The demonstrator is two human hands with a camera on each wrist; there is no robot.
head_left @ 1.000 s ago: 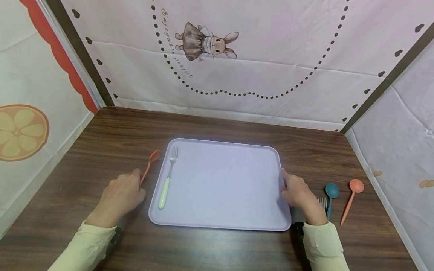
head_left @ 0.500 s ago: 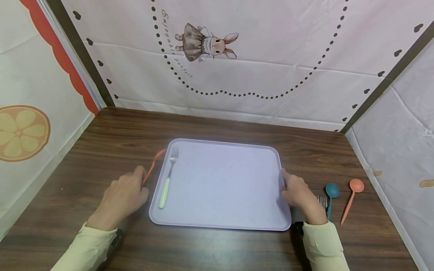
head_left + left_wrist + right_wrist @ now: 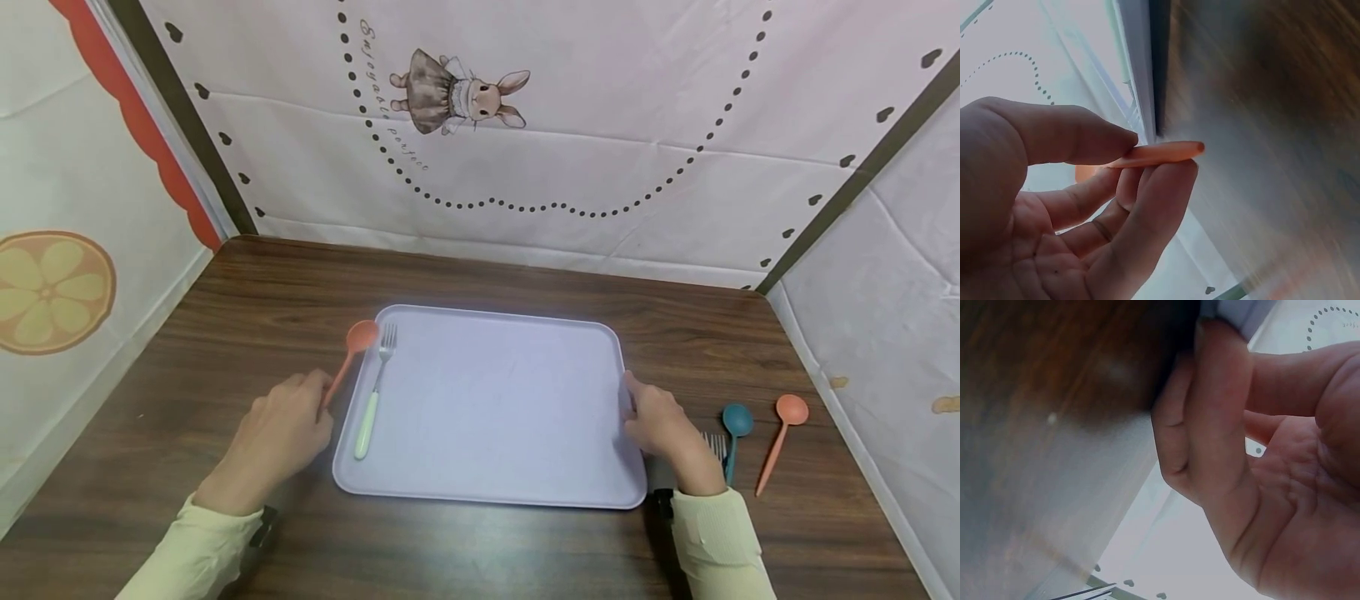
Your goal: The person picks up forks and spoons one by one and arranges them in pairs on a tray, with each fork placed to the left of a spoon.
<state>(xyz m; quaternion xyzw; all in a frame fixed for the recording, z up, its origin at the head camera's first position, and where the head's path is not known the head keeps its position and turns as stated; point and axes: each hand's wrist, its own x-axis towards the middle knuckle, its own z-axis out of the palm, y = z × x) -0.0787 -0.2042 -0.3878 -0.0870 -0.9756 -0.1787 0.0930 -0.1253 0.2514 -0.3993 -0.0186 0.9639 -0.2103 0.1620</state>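
Note:
My left hand (image 3: 272, 437) pinches the handle of an orange spoon (image 3: 362, 335) between thumb and fingers. The spoon's bowl is over the left rim of a pale lilac tray (image 3: 495, 408); the handle end (image 3: 1169, 152) pokes out past the fingertips in the left wrist view. A fork with a light green handle (image 3: 366, 427) lies along the tray's left side, just right of the spoon. At the tray's right edge, my right hand (image 3: 662, 423) holds the rim; the right wrist view has thumb and fingers at the tray's corner edge (image 3: 1244, 314).
Right of the right hand lie a teal spoon (image 3: 737, 421), another orange spoon (image 3: 791, 410) and a fork (image 3: 716, 446) partly hidden by the wrist. Printed cloth walls (image 3: 600, 167) close off the back and both sides of the dark wooden table (image 3: 480, 550).
My left hand has moved slightly right with the orange spoon. The spoon has turned, so its bowl now faces up over the tray's left rim. The right hand and tray stay put.

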